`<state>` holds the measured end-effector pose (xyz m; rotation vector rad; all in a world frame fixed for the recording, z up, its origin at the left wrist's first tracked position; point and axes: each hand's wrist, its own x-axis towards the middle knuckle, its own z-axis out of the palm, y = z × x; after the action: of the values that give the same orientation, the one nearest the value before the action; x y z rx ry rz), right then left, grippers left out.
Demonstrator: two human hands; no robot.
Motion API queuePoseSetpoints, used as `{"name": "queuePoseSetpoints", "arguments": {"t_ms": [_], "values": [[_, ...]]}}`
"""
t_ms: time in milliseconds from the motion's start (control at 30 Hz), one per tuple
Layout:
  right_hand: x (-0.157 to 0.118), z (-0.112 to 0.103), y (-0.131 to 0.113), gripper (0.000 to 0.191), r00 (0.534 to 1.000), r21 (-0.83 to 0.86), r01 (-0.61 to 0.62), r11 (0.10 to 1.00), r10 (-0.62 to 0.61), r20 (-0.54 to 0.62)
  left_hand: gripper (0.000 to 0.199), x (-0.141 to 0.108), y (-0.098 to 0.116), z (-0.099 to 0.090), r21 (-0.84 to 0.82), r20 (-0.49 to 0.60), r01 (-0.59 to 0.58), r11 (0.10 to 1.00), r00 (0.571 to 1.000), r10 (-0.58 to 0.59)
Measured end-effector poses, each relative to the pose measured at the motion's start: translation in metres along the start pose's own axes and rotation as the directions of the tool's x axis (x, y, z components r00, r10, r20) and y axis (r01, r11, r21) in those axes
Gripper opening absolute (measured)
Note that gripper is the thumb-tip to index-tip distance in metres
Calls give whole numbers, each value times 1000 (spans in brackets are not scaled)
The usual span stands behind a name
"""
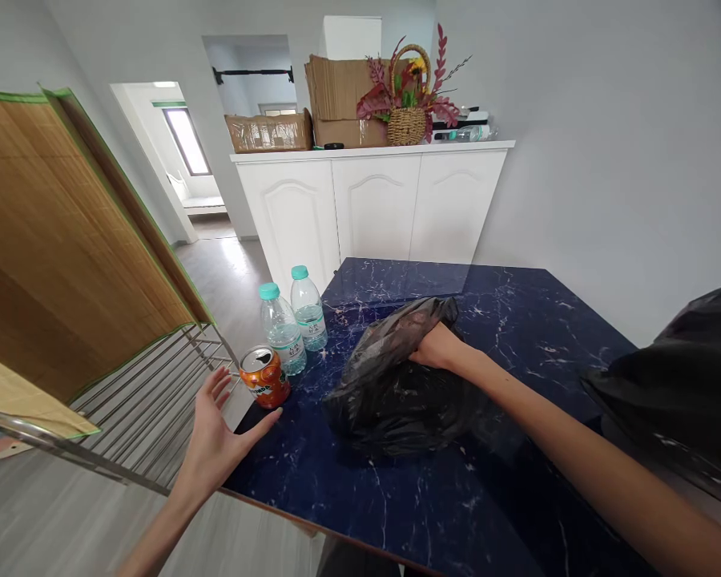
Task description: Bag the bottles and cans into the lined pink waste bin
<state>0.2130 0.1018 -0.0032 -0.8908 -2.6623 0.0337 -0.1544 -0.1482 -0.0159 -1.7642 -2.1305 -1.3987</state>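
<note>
My left hand [219, 437] is open, fingers and thumb spread, just beside an orange soda can [265, 377] without touching it clearly. The can stands upright at the left edge of the table, its top opened. Two clear plastic bottles with teal caps, a nearer bottle [283, 330] and a farther bottle [308, 311], stand upright right behind it. My right hand [438, 349] reaches into the mouth of a thin black plastic bag [396, 401] at the middle of the table. The bag covers its fingers, so their grip is hidden.
The dark blue marbled table [348, 497] fills the front. Another black bag [673, 377] is at the right. A metal rack [156, 425] with a bamboo mat [66, 232] stands left. Behind is a white cabinet [376, 200] bearing boxes and a flower basket [406, 126].
</note>
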Motion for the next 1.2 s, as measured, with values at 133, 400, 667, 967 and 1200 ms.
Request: {"name": "queuePoseSetpoints", "arguments": {"t_ms": [133, 400, 667, 967, 1200], "values": [[-8, -17, -1, 27, 994, 17, -84, 996, 83, 68, 103, 0, 15, -12, 51, -157, -115, 992, 980, 122], [-62, -77, -39, 47, 959, 87, -282, 955, 279, 47, 44, -11, 108, -23, 100, -188, -550, 829, 808, 558], [-127, -127, -103, 64, 917, 333, -394, 857, 389, 84, 41, -24, 193, 16, -140, 268, -707, 693, 647, 714], [-152, -147, -150, 71, 969, 509, -247, 825, 222, 111, 66, -48, 184, 22, -308, 478, -291, 906, 776, 412], [-155, -114, -111, 53, 941, 543, -324, 775, 205, 268, 65, -62, 97, -24, -319, 244, 310, 896, 940, -239]]}}
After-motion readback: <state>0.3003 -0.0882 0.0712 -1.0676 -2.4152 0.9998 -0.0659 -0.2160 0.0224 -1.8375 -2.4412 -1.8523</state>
